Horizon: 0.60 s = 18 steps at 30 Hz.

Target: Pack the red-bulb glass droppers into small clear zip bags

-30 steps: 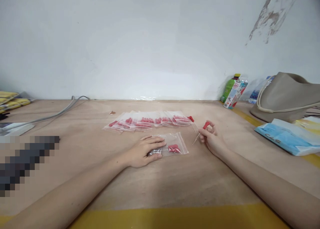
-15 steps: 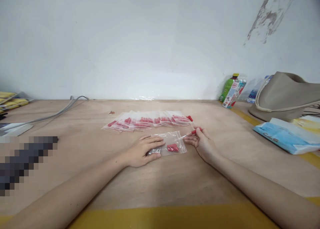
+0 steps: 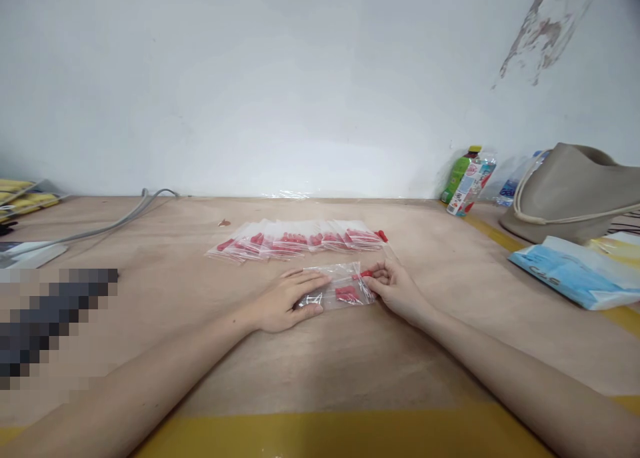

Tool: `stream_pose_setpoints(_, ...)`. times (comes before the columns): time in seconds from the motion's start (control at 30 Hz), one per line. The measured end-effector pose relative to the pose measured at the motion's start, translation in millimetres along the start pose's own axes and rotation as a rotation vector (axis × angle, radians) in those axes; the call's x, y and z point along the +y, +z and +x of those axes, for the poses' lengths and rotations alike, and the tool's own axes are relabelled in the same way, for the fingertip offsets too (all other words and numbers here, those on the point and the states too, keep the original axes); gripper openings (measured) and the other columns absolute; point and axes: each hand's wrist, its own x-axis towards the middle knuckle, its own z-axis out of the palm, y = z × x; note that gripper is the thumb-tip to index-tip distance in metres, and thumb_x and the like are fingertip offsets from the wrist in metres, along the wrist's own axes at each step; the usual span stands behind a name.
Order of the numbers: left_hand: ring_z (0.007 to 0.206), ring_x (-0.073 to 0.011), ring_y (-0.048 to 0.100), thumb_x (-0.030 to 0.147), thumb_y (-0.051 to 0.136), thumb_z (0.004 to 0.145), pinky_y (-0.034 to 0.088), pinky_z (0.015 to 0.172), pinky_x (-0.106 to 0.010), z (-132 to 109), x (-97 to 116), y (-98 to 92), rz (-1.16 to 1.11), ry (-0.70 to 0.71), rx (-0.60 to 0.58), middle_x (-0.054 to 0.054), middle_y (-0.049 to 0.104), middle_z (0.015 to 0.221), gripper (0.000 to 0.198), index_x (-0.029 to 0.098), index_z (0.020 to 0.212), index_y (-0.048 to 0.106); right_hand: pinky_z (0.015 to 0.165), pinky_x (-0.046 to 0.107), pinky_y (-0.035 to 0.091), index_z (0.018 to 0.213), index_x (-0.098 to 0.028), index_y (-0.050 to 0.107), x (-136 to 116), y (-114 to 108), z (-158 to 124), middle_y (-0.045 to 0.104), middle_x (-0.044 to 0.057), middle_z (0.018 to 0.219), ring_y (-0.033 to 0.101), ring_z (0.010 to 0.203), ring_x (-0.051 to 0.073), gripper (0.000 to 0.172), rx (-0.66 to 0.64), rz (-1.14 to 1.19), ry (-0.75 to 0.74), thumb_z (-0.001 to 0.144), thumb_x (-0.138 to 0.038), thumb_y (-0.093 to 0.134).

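Observation:
A clear plastic bag (image 3: pixel 327 271) lies flat on the wooden table (image 3: pixel 280 378), with red pieces (image 3: pixel 347 294) inside it. My left hand (image 3: pixel 290 301) rests palm down on the bag's left end, fingers spread. At the bag's right edge, my right hand (image 3: pixel 393 285) pinches a small red-ended item (image 3: pixel 367 273), which overlaps the bag's opening; its clear shaft is hard to make out. Behind both hands, a row of overlapping clear bags (image 3: pixel 295 239) holds more red pieces. Another red-ended item (image 3: pixel 382 236) lies at the right end of that row.
Bottles (image 3: pixel 470 185), a grey-brown bag (image 3: pixel 570 191) and a blue packet (image 3: pixel 565 271) stand or lie at the right. A grey cable (image 3: pixel 115 223) and yellow items (image 3: pixel 25 201) are at the left. The wall (image 3: pixel 300 91) borders the table's back.
My right hand has moved left to the bag's edge, bringing the red-ended item over the opening. My left hand stays on the bag. The view has shifted slightly.

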Motion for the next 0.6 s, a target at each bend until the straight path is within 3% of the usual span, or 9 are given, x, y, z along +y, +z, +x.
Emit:
stream_pose_setpoints(0.13, 0.129, -0.0206, 0.033, 0.047, 0.038, 0.091, 0.024, 0.108, -0.042, -0.1, 1.0, -0.2, -0.009, 0.001, -0.001, 0.0, 0.038, 0.139, 0.05, 0.029, 0.137, 0.03, 0.042, 0.021, 0.033, 0.071, -0.016, 0.057, -3.8, -2.1, -0.6, 0.055, -0.003, 0.05, 0.046, 0.044, 0.009, 0.026, -0.073, -0.162, 0.004, 0.06, -0.037, 0.068)
stream_pose_setpoints(0.27, 0.129, -0.0209, 0.034, 0.046, 0.039, 0.091, 0.023, 0.108, -0.042, -0.3, 1.5, -0.4, -0.013, -0.001, -0.003, -0.001, 0.039, 0.139, 0.048, 0.03, 0.136, 0.032, 0.044, 0.021, 0.035, 0.077, -0.017, 0.063, -16.2, -0.3, -8.7, 0.06, -0.001, 0.06, 0.047, 0.047, 0.009, 0.029, -0.326, -0.101, -0.032, 0.067, -0.044, 0.061)
stream_pose_setpoints(0.33, 0.129, -0.0207, 0.034, 0.046, 0.039, 0.091, 0.024, 0.108, -0.042, -0.3, 1.5, -0.5, -0.013, 0.001, -0.007, -0.001, 0.039, 0.139, 0.048, 0.029, 0.136, 0.033, 0.045, 0.022, 0.036, 0.086, -0.017, 0.064, -17.4, 0.7, -10.7, 0.062, -0.001, 0.063, 0.046, 0.047, 0.008, 0.033, -0.38, -0.08, -0.014, 0.069, -0.045, 0.059)
stream_pose_setpoints(0.4, 0.129, -0.0202, 0.033, 0.046, 0.04, 0.091, 0.024, 0.108, -0.041, -0.2, 1.3, -0.6, -0.009, 0.0, -0.008, -0.001, 0.038, 0.139, 0.048, 0.03, 0.135, 0.034, 0.046, 0.023, 0.037, 0.091, -0.016, 0.062, -12.4, -1.2, -7.6, 0.061, 0.0, 0.064, 0.046, 0.048, 0.009, 0.037, -0.244, -0.092, -0.035, 0.069, -0.045, 0.059)
stream_pose_setpoints(0.53, 0.129, -0.0196, 0.032, 0.046, 0.039, 0.091, 0.024, 0.108, -0.042, -0.3, 1.3, -1.1, -0.004, 0.002, -0.008, -0.001, 0.038, 0.139, 0.048, 0.03, 0.136, 0.034, 0.055, 0.027, 0.042, 0.092, -0.015, 0.06, 7.1, -21.5, 15.6, 0.06, 0.005, 0.075, 0.05, 0.059, 0.013, 0.036, 0.301, -0.306, -0.218, 0.068, -0.041, 0.057)
stream_pose_setpoints(0.6, 0.129, -0.02, 0.033, 0.046, 0.039, 0.091, 0.024, 0.108, -0.042, -0.5, 1.7, -1.8, -0.004, 0.003, -0.012, -0.001, 0.038, 0.139, 0.047, 0.03, 0.135, 0.034, 0.063, 0.031, 0.043, 0.092, -0.015, 0.061, 14.6, -37.8, 32.1, 0.06, 0.008, 0.087, 0.051, 0.063, 0.015, 0.035, 0.496, -0.505, -0.234, 0.067, -0.038, 0.057)
